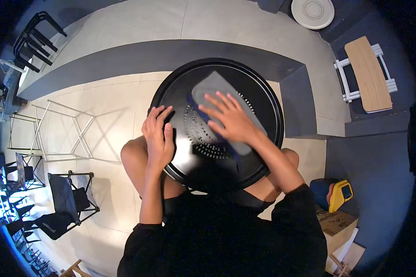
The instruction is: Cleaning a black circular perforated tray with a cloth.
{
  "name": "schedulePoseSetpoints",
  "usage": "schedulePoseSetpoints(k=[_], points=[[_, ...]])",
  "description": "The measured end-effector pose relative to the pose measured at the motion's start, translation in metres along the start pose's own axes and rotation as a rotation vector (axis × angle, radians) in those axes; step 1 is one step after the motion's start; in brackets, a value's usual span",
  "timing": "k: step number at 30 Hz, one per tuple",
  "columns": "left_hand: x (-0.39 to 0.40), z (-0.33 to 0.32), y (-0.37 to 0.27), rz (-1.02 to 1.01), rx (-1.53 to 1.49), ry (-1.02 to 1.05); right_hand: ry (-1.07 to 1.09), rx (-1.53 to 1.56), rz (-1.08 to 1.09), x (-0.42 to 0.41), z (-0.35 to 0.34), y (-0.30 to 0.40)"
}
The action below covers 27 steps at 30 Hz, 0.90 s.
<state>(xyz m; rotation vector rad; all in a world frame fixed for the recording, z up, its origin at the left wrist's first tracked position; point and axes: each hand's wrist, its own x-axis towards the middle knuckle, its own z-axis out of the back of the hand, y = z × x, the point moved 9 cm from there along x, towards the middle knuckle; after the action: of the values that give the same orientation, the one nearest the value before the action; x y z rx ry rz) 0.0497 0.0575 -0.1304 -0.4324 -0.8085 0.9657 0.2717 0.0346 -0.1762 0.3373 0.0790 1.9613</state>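
A round black top (173, 83) with a raised rim and rings of small holes sits over my knees. A folded grey cloth (211, 83) with a dark blue edge lies slantwise across it. My right hand (230, 119) rests flat on the cloth, palm down and fingers spread; part of the cloth is hidden beneath it. At the left side of the rim, my left hand (158, 135) touches the black top with its thumb apart from the fingers. Light glares off the surface near that hand, and a dark shadow covers the near edge.
A low grey ledge (124, 62) runs ahead. Left stand a bare white folding frame (72, 135) and a black folding chair (67, 197). Right are a wood-topped folding stool (369, 74), a white round lid (312, 13), a yellow-and-blue bag (339, 195) and a cardboard box (336, 221).
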Motion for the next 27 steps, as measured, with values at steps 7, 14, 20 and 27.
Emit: schedulePoseSetpoints(k=[7,14,20,27], points=[[-0.007,0.001,0.022,0.103,-0.323,-0.09,-0.187,-0.02,-0.153,0.098,-0.02,-0.01],[-0.027,0.012,0.054,0.084,-0.589,-0.4,0.005,0.328,0.29,0.041,-0.024,0.135],[-0.024,0.017,0.048,0.092,-0.623,-0.324,0.275,0.533,0.293,-0.07,-0.003,0.144],[-0.015,0.005,0.046,0.123,-0.669,-0.156,0.005,0.455,0.365,-0.023,-0.007,0.158]])
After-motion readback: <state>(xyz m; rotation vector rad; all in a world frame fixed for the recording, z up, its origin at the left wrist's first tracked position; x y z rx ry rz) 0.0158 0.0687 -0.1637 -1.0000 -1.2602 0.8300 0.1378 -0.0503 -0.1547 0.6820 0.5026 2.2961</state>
